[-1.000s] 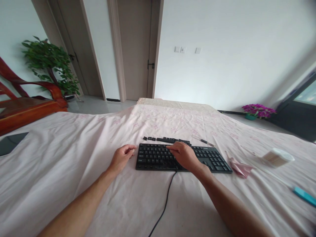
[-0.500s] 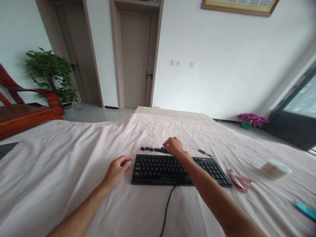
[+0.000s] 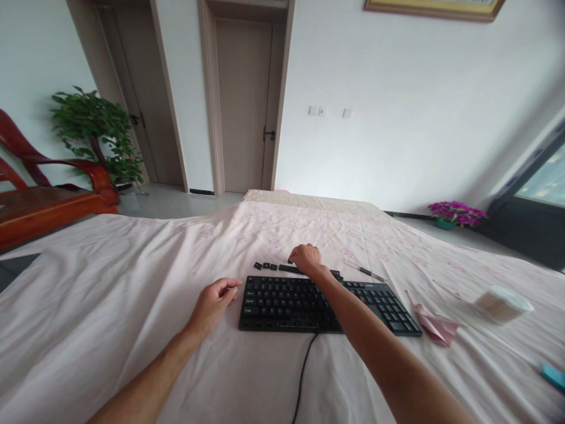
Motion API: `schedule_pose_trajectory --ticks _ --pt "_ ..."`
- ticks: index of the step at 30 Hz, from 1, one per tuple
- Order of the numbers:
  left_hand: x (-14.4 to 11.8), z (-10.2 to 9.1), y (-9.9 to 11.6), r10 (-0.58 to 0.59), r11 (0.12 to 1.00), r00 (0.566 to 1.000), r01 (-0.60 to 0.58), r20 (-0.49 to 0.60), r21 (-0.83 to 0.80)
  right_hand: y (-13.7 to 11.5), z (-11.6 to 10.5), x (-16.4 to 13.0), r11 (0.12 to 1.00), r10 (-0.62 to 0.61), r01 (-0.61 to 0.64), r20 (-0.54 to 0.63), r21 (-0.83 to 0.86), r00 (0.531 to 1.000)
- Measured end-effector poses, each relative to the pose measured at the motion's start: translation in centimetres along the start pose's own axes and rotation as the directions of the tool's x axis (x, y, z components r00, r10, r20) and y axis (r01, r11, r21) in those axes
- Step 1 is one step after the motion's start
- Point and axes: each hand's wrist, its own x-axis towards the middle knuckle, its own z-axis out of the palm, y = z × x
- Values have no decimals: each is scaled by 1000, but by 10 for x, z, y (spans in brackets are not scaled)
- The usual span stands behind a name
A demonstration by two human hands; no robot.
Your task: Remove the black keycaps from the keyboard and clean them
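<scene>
A black keyboard [image 3: 282, 297] lies on the pink-white cloth, its bottom row stripped of keycaps. Past its far edge my right hand [image 3: 306, 257] is closed, pinching a small black keycap [image 3: 290, 261] at the fingertips. Just below that hand rests a long black spacebar [image 3: 289, 269], partly covered by the wrist. Several loose keycaps [image 3: 266, 265] are lined up to its left. My left hand [image 3: 217, 295] stays by the keyboard's left end, thumb and forefinger pressed together; what is between them, if anything, is too small to make out.
A screwdriver-like tool [image 3: 365, 271] lies beyond the keyboard. To the right are a pink cloth [image 3: 436, 325], a clear pack of cotton swabs [image 3: 503, 305] and a blue object [image 3: 552, 376]. The black cable [image 3: 302, 371] runs toward me.
My right hand has shifted slightly left and away, and the keycap at its fingertips is now off from the spacebar. My left hand keeps its pinch. The view has tilted slightly.
</scene>
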Motion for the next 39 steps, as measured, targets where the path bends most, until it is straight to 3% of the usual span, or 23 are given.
schedule_pose_trajectory --ticks 13,18,22,27,31,39 --pt "2 0 -3 -3 1000 1000 3 17 -4 -7 -5 -1 994 -107 107 -11 -38 994" --pt "1 -1 -3 10 1000 1000 -10 24 10 -5 -21 -43 976 -209 213 -83 41 974" --pt "1 -1 -3 4 1000 1000 -4 30 2 0 -28 -97 914 -332 370 -218 165 918" --pt "-1 -1 -1 18 999 1000 -19 19 28 5 -27 -149 900 -394 425 -235 99 888" --pt "-2 0 1 19 1000 1000 -19 10 20 3 -21 -164 901 -424 434 -221 -4 878" --pt "-2 0 2 15 1000 1000 -15 4 21 -3 -15 -167 880 -475 463 -186 -108 860"
